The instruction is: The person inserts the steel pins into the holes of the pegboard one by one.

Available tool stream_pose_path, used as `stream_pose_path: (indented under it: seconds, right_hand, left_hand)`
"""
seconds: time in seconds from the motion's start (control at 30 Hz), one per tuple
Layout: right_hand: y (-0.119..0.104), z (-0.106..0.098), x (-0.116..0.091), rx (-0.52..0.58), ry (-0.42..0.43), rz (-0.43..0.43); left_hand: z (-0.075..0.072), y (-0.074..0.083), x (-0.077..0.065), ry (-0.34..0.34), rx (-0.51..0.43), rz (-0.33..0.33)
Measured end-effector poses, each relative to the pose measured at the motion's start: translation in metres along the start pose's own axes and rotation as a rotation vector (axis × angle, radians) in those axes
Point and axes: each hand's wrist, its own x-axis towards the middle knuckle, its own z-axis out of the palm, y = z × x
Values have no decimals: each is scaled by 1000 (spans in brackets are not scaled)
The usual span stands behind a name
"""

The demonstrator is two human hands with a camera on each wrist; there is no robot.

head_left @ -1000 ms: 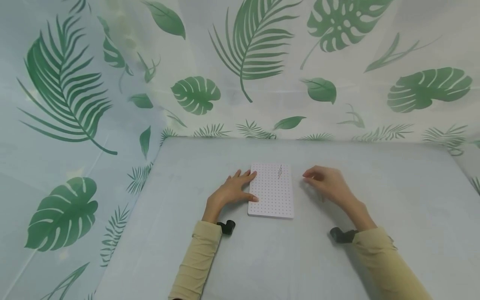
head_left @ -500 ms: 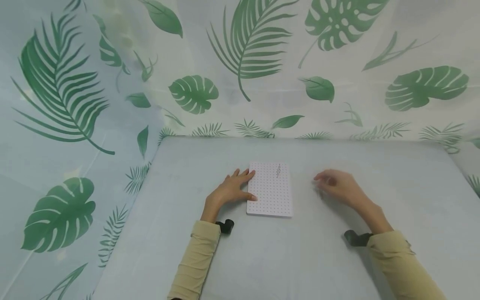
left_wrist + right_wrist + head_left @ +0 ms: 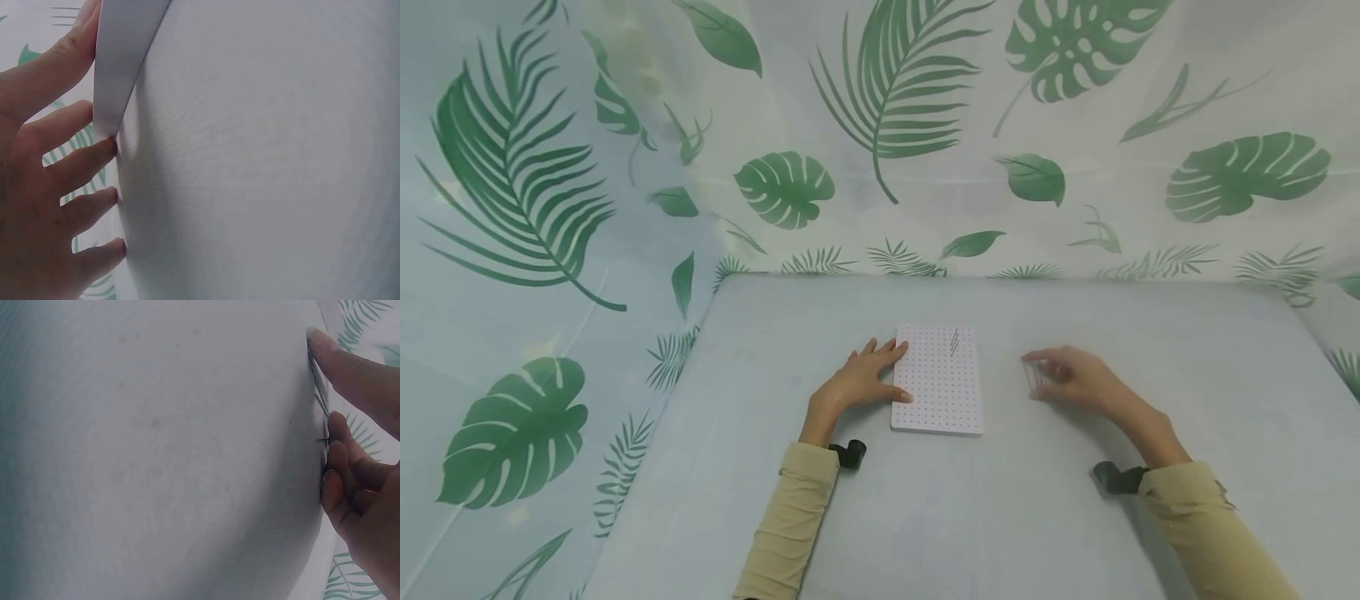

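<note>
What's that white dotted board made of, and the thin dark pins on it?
The board seems matte plastic: even white face, smooth side; painted wood is possible. The pins may be metal: thin, straight, dark; their finish is too small to judge.

Pale table (image 3: 880, 517), white dotted board (image 3: 942, 387) flat on it, seemingly thin pins (image 3: 318, 376)

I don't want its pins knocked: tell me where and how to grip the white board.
Grip the white board probably best by the near half of its right edge, from the right, thumb on top. It lies flat, and its side is thick enough to press. The pins sit toward its far right corner; the left hand touches the left edge.
</note>
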Motion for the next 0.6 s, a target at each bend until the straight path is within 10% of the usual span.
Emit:
stream_pose_path:
  seconds: [0.6]
  right_hand:
    - [5, 4, 0, 26, 27, 77]
  left_hand:
    - [1, -1, 1, 9, -4, 4]
